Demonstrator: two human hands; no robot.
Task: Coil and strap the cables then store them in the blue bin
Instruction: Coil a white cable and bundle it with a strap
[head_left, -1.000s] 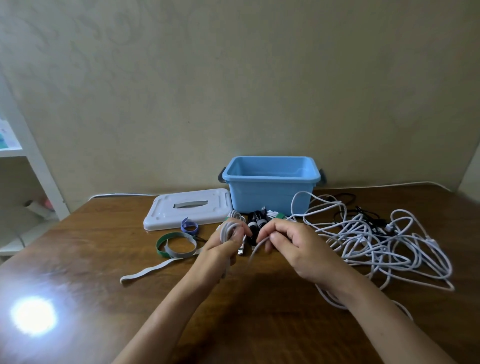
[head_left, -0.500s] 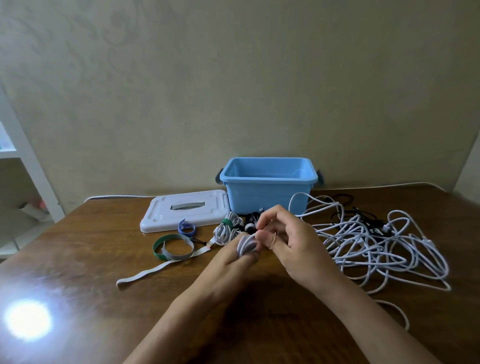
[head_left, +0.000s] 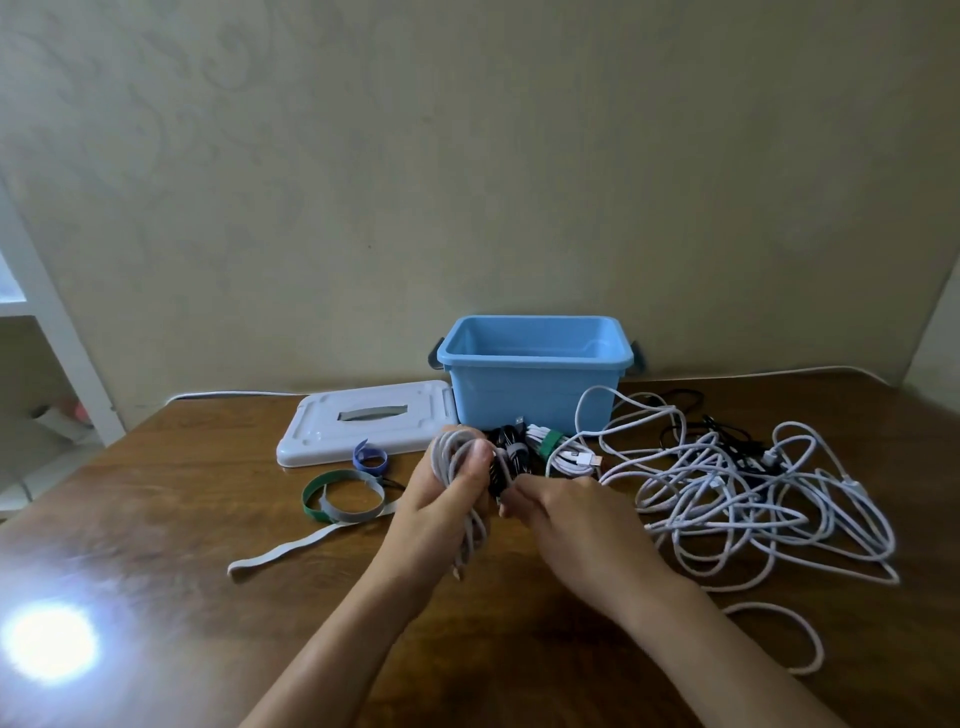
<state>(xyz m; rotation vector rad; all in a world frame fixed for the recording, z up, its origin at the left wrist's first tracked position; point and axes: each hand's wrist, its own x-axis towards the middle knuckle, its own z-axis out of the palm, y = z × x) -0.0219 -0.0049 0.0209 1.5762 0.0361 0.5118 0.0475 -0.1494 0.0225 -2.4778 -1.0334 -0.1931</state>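
- The scene is lit softly and rather dimly.
- A blown-out glare spot is seen on the table (head_left: 156, 545) at lower left.
- Slight blur is seen throughout; edges are bent by wide-angle distortion.

We note bare table (head_left: 519, 649) front of the blue bin (head_left: 530, 395); tangled cables (head_left: 753, 499) block its right, lid (head_left: 363, 426) its left.

Glossy wood, smooth plastic, soft straps.
The wooden table (head_left: 156, 519) shines with a lamp glare; the blue bin (head_left: 535, 384) and white lid (head_left: 363, 426) look smooth plastic; the grey strap (head_left: 291, 548) looks matt cloth.
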